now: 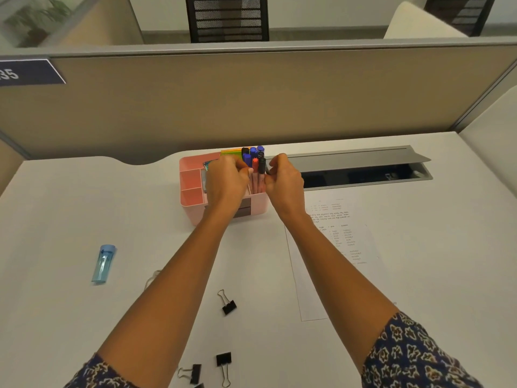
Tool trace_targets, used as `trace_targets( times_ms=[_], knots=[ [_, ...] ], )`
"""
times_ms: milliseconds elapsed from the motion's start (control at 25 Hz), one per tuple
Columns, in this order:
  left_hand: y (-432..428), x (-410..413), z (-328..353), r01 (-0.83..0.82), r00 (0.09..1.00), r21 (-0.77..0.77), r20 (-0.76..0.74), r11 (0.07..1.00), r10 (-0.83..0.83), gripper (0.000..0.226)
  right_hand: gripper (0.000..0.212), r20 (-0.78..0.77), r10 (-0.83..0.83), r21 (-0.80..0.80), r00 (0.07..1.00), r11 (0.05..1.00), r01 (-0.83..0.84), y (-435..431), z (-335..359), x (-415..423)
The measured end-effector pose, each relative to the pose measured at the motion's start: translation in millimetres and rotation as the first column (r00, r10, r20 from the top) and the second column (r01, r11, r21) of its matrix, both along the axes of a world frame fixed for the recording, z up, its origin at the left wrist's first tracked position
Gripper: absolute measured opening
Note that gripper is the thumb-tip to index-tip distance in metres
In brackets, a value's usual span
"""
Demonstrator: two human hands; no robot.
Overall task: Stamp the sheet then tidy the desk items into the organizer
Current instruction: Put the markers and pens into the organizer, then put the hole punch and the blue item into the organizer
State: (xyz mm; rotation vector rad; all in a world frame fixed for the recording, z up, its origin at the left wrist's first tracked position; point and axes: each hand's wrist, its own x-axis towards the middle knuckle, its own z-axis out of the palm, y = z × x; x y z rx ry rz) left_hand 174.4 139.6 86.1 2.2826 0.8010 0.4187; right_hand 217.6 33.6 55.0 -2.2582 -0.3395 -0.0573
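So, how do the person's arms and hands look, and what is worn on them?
Both arms wear sleeves of dark navy fabric printed with cream and tan flowers. The left sleeve and the right sleeve leave the forearms bare. The left hand and the right hand wear no gloves, and no ring, watch or bracelet is visible.

organizer (191, 198) pink | marker (261, 163) blk | binder clip (229, 307) blk | sheet (335, 275) white | sleeve (419, 357) navy floral
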Motion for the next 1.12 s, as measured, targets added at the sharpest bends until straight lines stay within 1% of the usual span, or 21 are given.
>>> trace_targets(
  times_ms=[120,240,320,400,480,600,720,880,1000,1120],
  knots=[
    [7,-13,3,-0.012,0.998,-0.051,0.064,0.999,0.015,0.019,0.024,-0.013,-0.029,0.017,1.000,0.999,0.029,-6,-2,-5],
    [17,-31,11,-0.052,0.992,-0.109,0.109,0.993,0.064,0.014,0.020,-0.020,-0.079,0.073,0.997,0.994,0.080,-14,-4,-15],
    [25,-48,16,-0.088,0.988,-0.108,0.116,0.990,0.101,0.014,0.020,-0.021,-0.099,0.082,0.995,0.992,0.100,-17,-4,-27],
    [36,-67,16,-0.126,0.986,-0.073,0.102,0.989,0.133,0.018,0.022,0.001,-0.115,0.079,0.993,0.990,0.114,-17,-5,-41],
    [49,-90,11,-0.149,0.986,-0.060,0.062,0.987,0.153,0.019,0.022,0.025,-0.119,0.075,0.993,0.990,0.117,-12,-7,-58],
    [70,-129,-1,-0.169,0.985,-0.076,-0.033,0.983,0.167,0.020,0.023,0.002,-0.091,0.085,0.996,0.992,0.090,1,-13,-84],
    [91,-167,-12,-0.190,0.976,-0.104,-0.132,0.976,0.175,0.017,0.017,-0.031,-0.025,0.096,0.999,0.995,0.027,18,-20,-110],
    [115,-214,-30,-0.253,0.940,-0.126,-0.267,0.959,0.212,0.014,0.009,-0.062,0.084,0.059,0.995,0.995,-0.080,43,-26,-150],
    [128,-241,-43,-0.279,0.908,-0.097,-0.349,0.955,0.230,0.022,0.009,-0.097,0.163,0.050,0.982,0.986,-0.159,60,-31,-175],
    [140,-261,-49,-0.324,0.883,-0.094,-0.387,0.941,0.265,0.024,0.015,-0.155,0.204,-0.002,0.967,0.978,-0.207,77,-34,-191]
  ],
)
